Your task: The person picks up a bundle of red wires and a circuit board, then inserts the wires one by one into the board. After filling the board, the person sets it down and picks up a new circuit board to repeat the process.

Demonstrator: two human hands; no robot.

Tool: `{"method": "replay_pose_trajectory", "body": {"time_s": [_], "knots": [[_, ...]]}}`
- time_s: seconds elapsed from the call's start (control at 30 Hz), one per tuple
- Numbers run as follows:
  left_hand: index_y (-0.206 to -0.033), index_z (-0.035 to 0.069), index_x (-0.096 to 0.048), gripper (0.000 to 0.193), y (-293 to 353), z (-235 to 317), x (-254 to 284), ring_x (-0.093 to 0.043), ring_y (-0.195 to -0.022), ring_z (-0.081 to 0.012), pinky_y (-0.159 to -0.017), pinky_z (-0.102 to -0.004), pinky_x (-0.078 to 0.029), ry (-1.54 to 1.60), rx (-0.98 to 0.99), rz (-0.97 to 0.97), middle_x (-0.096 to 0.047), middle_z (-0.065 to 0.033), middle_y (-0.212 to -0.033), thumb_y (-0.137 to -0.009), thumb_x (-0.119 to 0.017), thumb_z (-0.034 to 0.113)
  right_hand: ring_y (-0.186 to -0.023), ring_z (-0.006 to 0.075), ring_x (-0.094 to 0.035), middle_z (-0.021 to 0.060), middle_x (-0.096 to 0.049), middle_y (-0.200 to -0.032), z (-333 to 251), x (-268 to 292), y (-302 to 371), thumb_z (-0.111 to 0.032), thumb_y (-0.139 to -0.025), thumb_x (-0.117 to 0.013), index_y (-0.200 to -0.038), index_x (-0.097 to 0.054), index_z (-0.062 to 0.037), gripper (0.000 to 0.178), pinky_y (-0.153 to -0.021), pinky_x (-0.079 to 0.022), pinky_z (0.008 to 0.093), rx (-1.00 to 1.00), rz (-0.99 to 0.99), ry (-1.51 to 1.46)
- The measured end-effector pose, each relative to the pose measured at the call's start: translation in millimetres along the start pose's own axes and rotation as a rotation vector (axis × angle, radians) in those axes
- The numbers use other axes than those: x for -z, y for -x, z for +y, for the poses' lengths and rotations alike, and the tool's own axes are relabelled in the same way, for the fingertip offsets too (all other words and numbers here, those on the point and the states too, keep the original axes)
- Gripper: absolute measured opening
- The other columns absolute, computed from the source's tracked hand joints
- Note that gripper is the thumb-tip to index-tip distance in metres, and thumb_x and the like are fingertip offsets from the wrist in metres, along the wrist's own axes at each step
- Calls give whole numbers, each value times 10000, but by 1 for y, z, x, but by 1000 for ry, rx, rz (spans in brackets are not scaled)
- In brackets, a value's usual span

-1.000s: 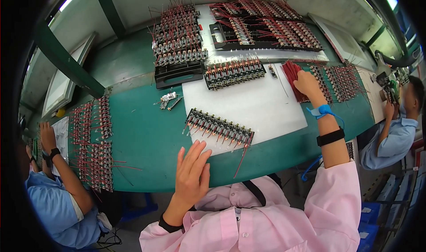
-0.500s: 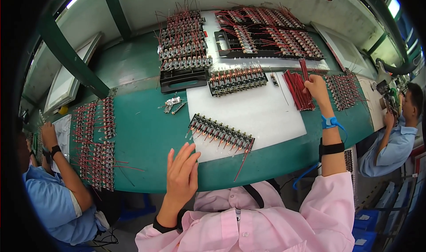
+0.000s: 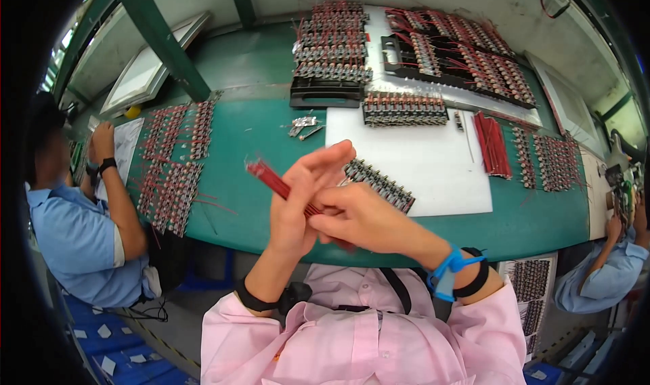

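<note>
Red wires [image 3: 271, 179], gathered in a bundle, sit pinched between both hands above the near edge of the green desk [image 3: 257, 124]. Left hand [image 3: 298, 205] wraps the bundle; right hand [image 3: 359, 216] presses against it. Just behind lies a component strip [image 3: 382, 183] on white paper [image 3: 433, 158].

- The light is bright and even. It comes from above.
- Shadows are soft and small.
- The white sheet [image 3: 433, 161] in the middle shines a bit.
- The green table [image 3: 257, 134] bends like a bowl toward the edges.
- The corners are black.
- The hands [image 3: 325, 205] look a little blurry.
</note>
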State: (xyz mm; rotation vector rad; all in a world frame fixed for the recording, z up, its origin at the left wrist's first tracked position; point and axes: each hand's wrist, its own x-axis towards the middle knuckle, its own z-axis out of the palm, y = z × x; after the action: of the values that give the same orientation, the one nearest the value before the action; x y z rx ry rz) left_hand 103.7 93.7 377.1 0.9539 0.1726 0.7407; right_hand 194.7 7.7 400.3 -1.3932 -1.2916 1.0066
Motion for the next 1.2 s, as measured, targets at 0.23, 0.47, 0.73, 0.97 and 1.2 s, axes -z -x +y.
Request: {"method": "replay_pose_trajectory", "body": {"time_s": [0.23,0.47,0.73,0.97,1.2], "knots": [[-596,82,-335,395,10,29,62,-351,-428,-99,-471,-268,-387,87,-173,1,-352,-11,-482,-844,-370,388,-484,93,-478,71,-592,-715,3,9,36,-105,-764,-494,-866,-568,5,168,-442,-376,211,244,403,372],[-591,114,-289,382,14,-29,102,-221,-357,-63,-356,-205,-254,-632,-222,184,-199,30,-438,-872,-287,374,-460,65,-453,42,-560,-643,15,26,95,-121,-782,-458,-748,-587,12,188,-420,-351,188,-136,526,262],[-640,76,-364,330,6,-19,56,-368,-469,-105,-478,-244,-362,520,324,88,-373,-8,-553,-877,-322,301,-463,64,-443,31,-545,-611,31,21,68,-58,-739,-528,-712,-572,20,94,-420,-333,177,-101,602,283],[-770,17,-462,312,0,-48,-8,-524,-813,-212,-719,-318,-438,163,303,38,-524,-153,-903,-869,-349,290,-468,82,-446,51,-510,-576,22,9,38,-36,-698,-563,-721,-556,-3,41,-414,-314,215,-138,432,222],[-860,2,-478,338,3,-49,-17,-508,-908,-254,-808,-385,-408,102,319,-69,-478,-212,-1025,-879,-295,286,-463,80,-435,56,-497,-558,31,14,43,-43,-714,-548,-695,-505,0,63,-411,-311,211,-63,395,208]]}}
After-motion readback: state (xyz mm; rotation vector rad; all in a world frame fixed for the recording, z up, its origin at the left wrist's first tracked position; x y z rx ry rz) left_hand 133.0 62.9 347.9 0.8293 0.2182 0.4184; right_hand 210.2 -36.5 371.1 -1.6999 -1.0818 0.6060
